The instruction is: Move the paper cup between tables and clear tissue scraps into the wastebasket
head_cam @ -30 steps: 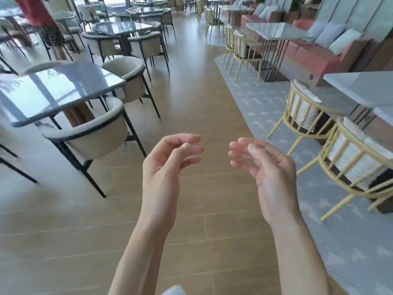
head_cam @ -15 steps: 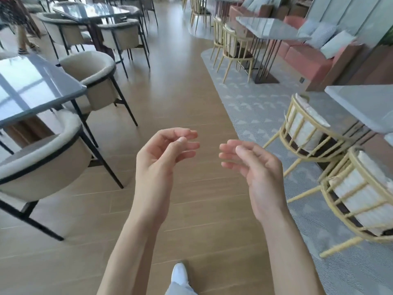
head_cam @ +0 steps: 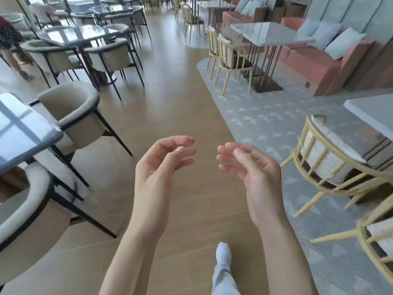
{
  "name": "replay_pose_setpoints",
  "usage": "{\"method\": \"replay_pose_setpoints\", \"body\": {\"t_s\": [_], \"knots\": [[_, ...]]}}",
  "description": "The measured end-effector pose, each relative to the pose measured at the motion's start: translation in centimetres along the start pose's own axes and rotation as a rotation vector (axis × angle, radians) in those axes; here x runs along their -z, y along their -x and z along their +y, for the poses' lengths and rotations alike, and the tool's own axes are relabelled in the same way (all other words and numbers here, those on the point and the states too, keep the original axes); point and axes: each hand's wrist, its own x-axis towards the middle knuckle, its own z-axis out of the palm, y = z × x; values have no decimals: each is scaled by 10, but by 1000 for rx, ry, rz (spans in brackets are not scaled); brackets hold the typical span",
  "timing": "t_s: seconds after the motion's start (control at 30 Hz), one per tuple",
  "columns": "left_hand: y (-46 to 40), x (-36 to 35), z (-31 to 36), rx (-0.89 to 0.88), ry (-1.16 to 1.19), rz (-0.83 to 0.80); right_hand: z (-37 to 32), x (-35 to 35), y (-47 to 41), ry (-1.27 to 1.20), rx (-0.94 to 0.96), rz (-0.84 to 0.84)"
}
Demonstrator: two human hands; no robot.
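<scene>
Both of my hands are raised in front of me over a wooden aisle floor. My left hand (head_cam: pixel 161 165) has loosely curled fingers and holds nothing. My right hand (head_cam: pixel 253 169) faces it, fingers relaxed, also holding nothing. A small gap separates the two sets of fingertips. No paper cup, tissue scrap or wastebasket shows in the head view.
A glossy dark table (head_cam: pixel 23 133) with beige tub chairs (head_cam: pixel 74 111) lines the left. On the right a grey carpet (head_cam: pixel 265 122) carries yellow spindle chairs (head_cam: pixel 327 158), pale tables (head_cam: pixel 374 111) and a pink bench (head_cam: pixel 314 60). My foot (head_cam: pixel 223 252) steps below. A person stands far left (head_cam: pixel 10 45).
The view has advanced down the aisle: the left table and chairs slid nearer and lower, the yellow chairs closer. A foot came into view. Both hands keep the same pose.
</scene>
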Motion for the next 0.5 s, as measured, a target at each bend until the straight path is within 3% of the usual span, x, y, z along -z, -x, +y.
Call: {"method": "replay_pose_setpoints", "body": {"t_s": [0.37,0.5], "knots": [[-266,-79,-35,-126,-9,106,2,-16,-301,-57,16,-147],[-343,-87,-59,-99,-2,151,22,-23,-383,-26,-27,-179]]}}
